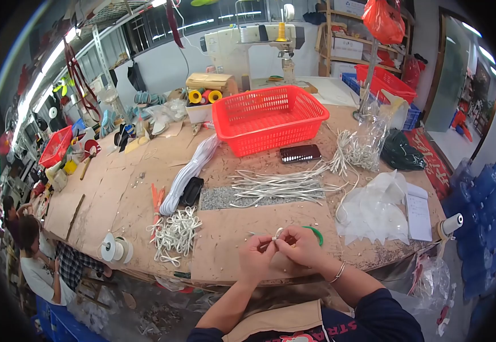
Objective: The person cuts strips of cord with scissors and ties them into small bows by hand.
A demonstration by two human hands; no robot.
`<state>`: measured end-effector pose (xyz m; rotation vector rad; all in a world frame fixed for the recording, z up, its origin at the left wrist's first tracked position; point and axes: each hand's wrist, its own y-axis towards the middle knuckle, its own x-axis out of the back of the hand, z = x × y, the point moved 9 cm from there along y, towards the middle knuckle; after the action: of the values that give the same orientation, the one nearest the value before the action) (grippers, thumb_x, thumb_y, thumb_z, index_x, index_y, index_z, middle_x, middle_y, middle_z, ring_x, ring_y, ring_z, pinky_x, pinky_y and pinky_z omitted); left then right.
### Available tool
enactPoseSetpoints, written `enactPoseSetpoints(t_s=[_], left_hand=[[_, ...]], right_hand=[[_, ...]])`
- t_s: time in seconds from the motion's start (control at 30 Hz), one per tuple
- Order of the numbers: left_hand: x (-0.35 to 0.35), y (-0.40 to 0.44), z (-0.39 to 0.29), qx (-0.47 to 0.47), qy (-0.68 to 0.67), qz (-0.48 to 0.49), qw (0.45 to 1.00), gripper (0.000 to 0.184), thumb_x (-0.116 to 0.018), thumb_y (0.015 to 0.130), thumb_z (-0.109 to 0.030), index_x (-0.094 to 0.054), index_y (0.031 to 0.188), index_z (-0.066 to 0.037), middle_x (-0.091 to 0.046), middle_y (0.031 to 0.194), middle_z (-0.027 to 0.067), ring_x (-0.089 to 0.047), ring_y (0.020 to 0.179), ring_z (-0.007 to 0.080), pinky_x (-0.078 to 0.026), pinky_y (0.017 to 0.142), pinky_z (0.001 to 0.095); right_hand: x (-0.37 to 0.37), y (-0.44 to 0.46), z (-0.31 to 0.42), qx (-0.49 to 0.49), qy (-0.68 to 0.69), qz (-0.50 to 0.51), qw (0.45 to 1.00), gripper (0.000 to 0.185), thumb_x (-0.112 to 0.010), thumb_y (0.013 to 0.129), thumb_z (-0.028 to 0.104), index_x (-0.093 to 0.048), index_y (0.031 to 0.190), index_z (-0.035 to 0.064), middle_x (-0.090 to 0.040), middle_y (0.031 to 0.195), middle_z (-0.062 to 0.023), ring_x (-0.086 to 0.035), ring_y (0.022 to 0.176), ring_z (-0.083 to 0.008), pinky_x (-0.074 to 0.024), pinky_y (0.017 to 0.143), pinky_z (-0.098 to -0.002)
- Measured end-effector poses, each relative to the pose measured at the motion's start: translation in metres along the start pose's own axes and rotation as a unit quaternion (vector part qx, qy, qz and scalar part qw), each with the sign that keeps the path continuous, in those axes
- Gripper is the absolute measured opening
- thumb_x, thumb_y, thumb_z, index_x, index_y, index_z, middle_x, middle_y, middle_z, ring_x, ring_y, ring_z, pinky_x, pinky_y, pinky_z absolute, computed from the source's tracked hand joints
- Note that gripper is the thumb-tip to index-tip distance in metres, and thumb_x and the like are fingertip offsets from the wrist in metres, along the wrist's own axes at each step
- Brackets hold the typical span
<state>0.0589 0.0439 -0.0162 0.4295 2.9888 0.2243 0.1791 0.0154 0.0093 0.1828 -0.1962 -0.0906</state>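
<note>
My left hand (255, 257) and my right hand (301, 248) meet above the near edge of the worktable, their fingertips pinched together. Between them is a short piece of white cord (278, 232), mostly covered by the fingers. Beside my right hand a green curved handle (317, 235) shows in part. Straight white cords (279, 185) lie in a row on a grey speckled strip (216, 199) beyond the hands. To the left is a pile of looped white cords (177, 235).
An orange-red plastic basket (271, 134) stands behind the cords, with a dark phone-like object (300, 153) in front. A bundle of white cord (188, 174), a spool (116, 249), clear plastic sheets (373, 211) and a notepad (418, 214) lie around. Another person (45, 268) sits at far left.
</note>
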Motion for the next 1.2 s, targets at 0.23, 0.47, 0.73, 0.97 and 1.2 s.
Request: enactPoseSetpoints(t_s=[0.23,0.47,0.73,0.97,1.2], left_hand=[[0.003,0.000,0.012,-0.006,0.008,-0.013,1.000,0.010,-0.061,0.077,0.001,-0.060,0.086,0.002,-0.061,0.078,0.0057,-0.060,0.072,0.0112,-0.050,0.065,0.0221],[-0.004,-0.001,-0.012,-0.078,0.123,0.038,0.989,0.008,-0.063,0.074,0.001,-0.060,0.081,0.001,-0.062,0.075,0.0052,-0.060,0.069,0.0101,-0.048,0.059,0.0231],[-0.024,-0.003,0.013,0.076,0.042,0.175,0.981,0.014,-0.059,0.081,-0.007,-0.061,0.093,0.001,-0.061,0.078,0.0041,-0.058,0.071,0.0093,-0.048,0.060,0.0227],[-0.019,0.000,0.019,0.111,-0.070,0.132,0.982,0.016,-0.055,0.084,-0.006,-0.059,0.098,0.000,-0.060,0.078,0.0039,-0.056,0.062,0.0083,-0.047,0.059,0.0209],[-0.029,-0.010,0.049,0.247,-0.376,0.150,0.880,0.030,-0.056,0.082,-0.005,-0.048,0.111,-0.003,-0.058,0.084,0.0044,-0.054,0.063,0.0083,-0.046,0.058,0.0208]], right_hand=[[0.005,-0.005,0.020,0.121,-0.122,-0.059,0.983,0.013,-0.067,0.073,0.012,-0.060,0.077,0.0012,-0.059,0.065,-0.0050,-0.056,0.055,-0.0110,-0.0450,0.051,-0.0229],[0.018,-0.003,0.008,0.089,-0.092,-0.118,0.985,0.012,-0.068,0.073,0.012,-0.061,0.076,0.0025,-0.056,0.072,-0.0042,-0.054,0.059,-0.0115,-0.0443,0.054,-0.0225],[0.004,0.005,-0.023,-0.086,0.227,0.028,0.970,0.011,-0.064,0.078,0.012,-0.059,0.083,0.0030,-0.055,0.075,-0.0005,-0.053,0.066,-0.0063,-0.0430,0.058,-0.0199],[0.011,-0.001,-0.025,-0.079,0.052,-0.053,0.994,0.007,-0.060,0.080,0.009,-0.057,0.082,0.0025,-0.057,0.069,-0.0020,-0.053,0.063,-0.0067,-0.0439,0.056,-0.0218],[0.016,-0.004,0.018,0.122,-0.078,-0.075,0.987,0.008,-0.060,0.079,0.005,-0.056,0.085,0.0008,-0.059,0.070,-0.0069,-0.055,0.060,-0.0102,-0.0434,0.054,-0.0225]])
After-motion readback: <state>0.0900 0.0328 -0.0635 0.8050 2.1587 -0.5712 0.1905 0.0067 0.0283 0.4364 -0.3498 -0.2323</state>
